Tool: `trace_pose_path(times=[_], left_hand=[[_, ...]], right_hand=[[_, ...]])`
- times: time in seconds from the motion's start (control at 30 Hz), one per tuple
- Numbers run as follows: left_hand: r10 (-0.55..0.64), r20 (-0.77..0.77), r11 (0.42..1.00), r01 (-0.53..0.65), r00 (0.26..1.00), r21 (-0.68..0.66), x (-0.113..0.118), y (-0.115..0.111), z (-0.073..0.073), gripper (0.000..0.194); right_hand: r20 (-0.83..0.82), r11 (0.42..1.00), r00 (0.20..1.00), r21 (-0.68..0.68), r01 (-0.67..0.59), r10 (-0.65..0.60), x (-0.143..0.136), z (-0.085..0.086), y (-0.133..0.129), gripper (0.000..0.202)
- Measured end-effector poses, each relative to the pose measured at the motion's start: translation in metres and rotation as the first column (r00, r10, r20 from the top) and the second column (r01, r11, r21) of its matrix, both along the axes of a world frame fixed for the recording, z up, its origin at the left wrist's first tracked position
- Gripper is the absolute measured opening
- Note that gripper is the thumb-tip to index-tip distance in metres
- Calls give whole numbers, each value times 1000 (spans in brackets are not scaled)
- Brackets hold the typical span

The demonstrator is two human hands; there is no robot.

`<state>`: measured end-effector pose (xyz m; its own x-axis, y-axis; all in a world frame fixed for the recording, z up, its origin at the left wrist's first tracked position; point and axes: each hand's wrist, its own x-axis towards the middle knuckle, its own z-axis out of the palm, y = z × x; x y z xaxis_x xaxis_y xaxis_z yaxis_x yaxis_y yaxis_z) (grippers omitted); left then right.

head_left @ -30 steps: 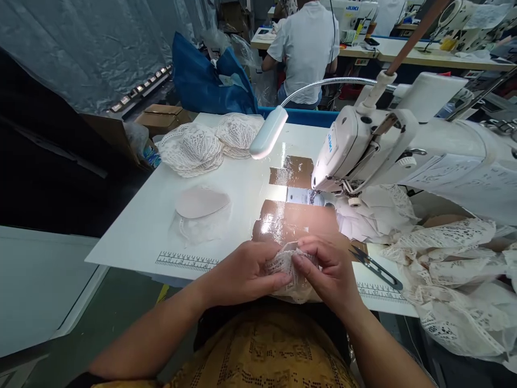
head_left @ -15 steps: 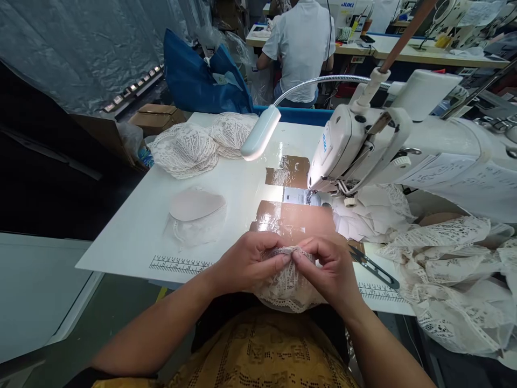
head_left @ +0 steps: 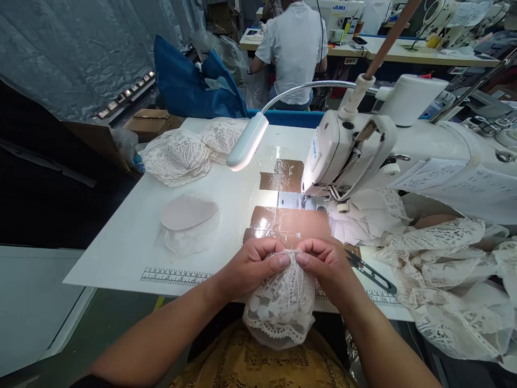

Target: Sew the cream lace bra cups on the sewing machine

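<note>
A white lace cup piece [head_left: 278,304] hangs from my fingers over the table's front edge, its scalloped border at the bottom. My left hand [head_left: 258,267] pinches its upper edge between thumb and fingers. Close beside it, my right hand [head_left: 321,264] pinches the same edge. Just beyond my hands lies a taped brown cardboard sheet [head_left: 288,221] in front of the sewing machine [head_left: 335,151]. Black thread snips [head_left: 374,274] rest to the right of my right hand. On the left of the table are a pale cup pad and sheer fabric [head_left: 189,221].
Stacked lace cups [head_left: 177,156] sit at the back left. A lit lamp [head_left: 248,144] arches over the white table [head_left: 121,242]. Lace pieces [head_left: 456,291] heap up on the right, under and beside the machine. A person in a white shirt [head_left: 297,51] sits ahead.
The lace piece now hangs lower and is spread more fully, showing its front and scalloped edge. Both hands still pinch its top, and the view has shifted slightly.
</note>
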<state>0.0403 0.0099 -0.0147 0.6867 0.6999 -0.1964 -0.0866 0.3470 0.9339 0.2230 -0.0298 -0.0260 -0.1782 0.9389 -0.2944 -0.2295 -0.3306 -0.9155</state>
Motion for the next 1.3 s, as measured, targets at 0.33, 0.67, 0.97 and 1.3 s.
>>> trace_pose_path(times=[0.33,0.67,0.97,1.3], left_hand=[[768,-241,394,-142,593,908,-33,67,36,25],[536,-681,143,741,499,656,75,51,-25,33],[216,-623,318,549,752,773,42,63,-5,35],[271,-524,81,523,808,848,41,101,-32,31]], right_hand=[[480,964,853,251,88,-203,49,21,4,18],[920,880,331,325,-345,-210,42,8,45,28],[975,840,-47,161,-518,-216,28,-16,40,28],[957,896,-197,114,-429,-215,18,-17,53,42]])
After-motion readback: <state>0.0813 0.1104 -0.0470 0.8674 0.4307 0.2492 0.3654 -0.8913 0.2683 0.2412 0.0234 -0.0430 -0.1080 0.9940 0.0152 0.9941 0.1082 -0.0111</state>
